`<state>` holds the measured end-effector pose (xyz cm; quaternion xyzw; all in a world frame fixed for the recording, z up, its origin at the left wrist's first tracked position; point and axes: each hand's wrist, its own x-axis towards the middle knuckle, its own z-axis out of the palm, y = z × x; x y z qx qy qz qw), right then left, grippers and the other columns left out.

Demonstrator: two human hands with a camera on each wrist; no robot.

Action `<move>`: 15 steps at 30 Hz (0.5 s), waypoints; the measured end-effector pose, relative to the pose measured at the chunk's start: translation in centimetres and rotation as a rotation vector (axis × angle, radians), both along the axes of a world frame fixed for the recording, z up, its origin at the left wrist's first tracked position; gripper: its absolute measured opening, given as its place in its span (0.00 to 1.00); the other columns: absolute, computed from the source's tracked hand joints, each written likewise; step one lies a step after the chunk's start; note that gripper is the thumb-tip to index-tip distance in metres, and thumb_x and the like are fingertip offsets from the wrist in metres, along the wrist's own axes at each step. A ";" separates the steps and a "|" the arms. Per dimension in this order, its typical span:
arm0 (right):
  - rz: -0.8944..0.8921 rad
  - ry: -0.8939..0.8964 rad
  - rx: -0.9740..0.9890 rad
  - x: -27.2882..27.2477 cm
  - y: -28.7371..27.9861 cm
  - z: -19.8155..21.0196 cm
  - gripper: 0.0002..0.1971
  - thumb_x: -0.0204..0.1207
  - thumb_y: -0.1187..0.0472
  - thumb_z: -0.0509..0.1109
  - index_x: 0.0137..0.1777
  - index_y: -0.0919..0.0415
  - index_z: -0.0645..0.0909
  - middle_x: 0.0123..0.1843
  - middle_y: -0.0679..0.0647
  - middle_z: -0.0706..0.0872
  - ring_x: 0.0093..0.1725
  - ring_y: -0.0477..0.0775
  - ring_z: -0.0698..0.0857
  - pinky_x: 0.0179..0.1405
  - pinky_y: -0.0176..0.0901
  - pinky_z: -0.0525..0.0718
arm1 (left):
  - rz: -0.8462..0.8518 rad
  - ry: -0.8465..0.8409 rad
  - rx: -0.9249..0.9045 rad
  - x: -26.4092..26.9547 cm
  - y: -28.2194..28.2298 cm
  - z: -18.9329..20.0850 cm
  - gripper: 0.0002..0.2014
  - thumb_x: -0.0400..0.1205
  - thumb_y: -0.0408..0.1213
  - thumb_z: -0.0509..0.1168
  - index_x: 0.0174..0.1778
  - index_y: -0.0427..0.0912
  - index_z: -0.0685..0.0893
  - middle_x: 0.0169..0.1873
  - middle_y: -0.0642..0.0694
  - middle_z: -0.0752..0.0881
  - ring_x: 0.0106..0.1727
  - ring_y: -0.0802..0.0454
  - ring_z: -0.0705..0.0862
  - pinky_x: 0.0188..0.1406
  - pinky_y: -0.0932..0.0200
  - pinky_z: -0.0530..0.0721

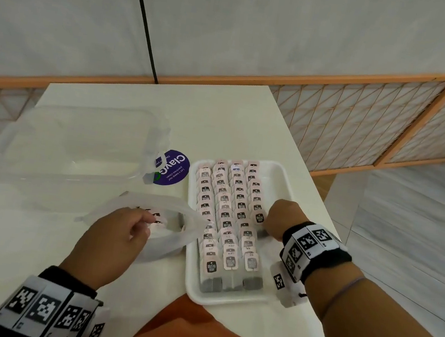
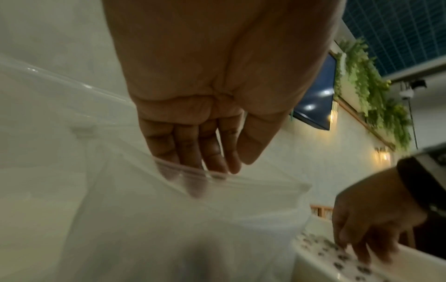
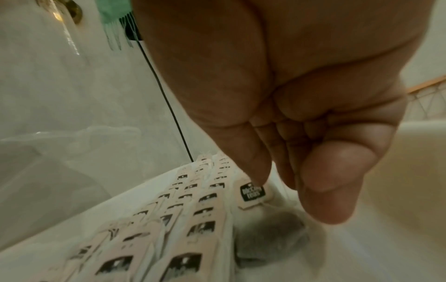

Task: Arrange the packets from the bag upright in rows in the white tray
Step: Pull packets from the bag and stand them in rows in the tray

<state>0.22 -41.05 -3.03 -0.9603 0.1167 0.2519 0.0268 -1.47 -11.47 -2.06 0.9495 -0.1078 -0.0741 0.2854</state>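
Plastic-bagging teabags (image 1: pixel 232 221) from the tray (image 1: pixel 277 173), and judged barely begun: only a few seen through the bag (image 1: pixel 170 244) at 9 o'clock of the tray, with four near-full rows yet to go and one gap at its 3 o'clock edge. Holding the bag's mouth open above the desk (image 1: pixel 223 117) with the left hand (image 1: pixel 111 238), fingers (image 2: pixel 188 148) hooked inside the rim and thumb outside. Reaching down at 3 o'clock of the tray with the right hand (image 1: pixel 280 219), fingers (image 3: pixel 253 162) narrowed, index tip on one tag (image 3: pixel 252 191), thumb close by; cannot tell whether pinched yet.

Purple sticker (image 1: pixel 175 169) beside clear container (image 1: pixel 76 142) on table (image 1: pixel 223 117).
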 end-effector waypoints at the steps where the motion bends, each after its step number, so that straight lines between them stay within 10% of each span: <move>1: -0.029 -0.053 0.034 0.0 0.0 -0.2 0.10 0.84 0.61 0.57 0.52 0.64 0.79 0.60 0.59 0.85 0.58 0.57 0.85 0.51 0.40 0.81 | -0.007 0.010 0.034 0.1 0.1 -0.2 0.14 0.81 0.37 0.64 0.60 0.58 0.80 0.49 0.57 0.83 0.49 0.59 0.83 0.44 0.67 0.75; 5: -0.080 -0.299 0.335 -0.4 0.8 -0.3 0.12 0.81 0.57 0.62 0.62 0.57 0.75 0.54 0.53 0.84 0.50 0.54 0.83 0.44 0.40 0.78 | 0.014 0.063 0.148 0.6 -0.3 -0.4 0.26 0.77 0.40 0.69 0.71 0.51 0.72 0.59 0.50 0.80 0.54 0.50 0.80 0.53 0.57 0.76; 10: 0.340 -0.407 0.615 -1.8 4.5 2.0 0.09 0.79 0.56 0.66 0.58 0.46 0.76 0.51 0.46 0.78 0.40 0.34 0.74 0.48 0.38 0.74 | -0.020 0.094 0.148 1.0 -0.7 -1.1 0.48 0.66 0.48 0.79 0.79 0.53 0.59 0.70 0.49 0.72 0.70 0.48 0.74 0.64 0.51 0.79; 15: 0.633 -0.249 0.442 -3.5 7.2 2.7 0.20 0.82 0.51 0.63 0.73 0.37 0.70 0.65 0.49 0.73 0.52 0.52 0.80 0.57 0.48 0.79 | -0.071 0.080 0.241 1.1 -0.8 -1.7 0.59 0.59 0.54 0.81 0.81 0.52 0.53 0.81 0.51 0.55 0.79 0.48 0.61 0.74 0.49 0.71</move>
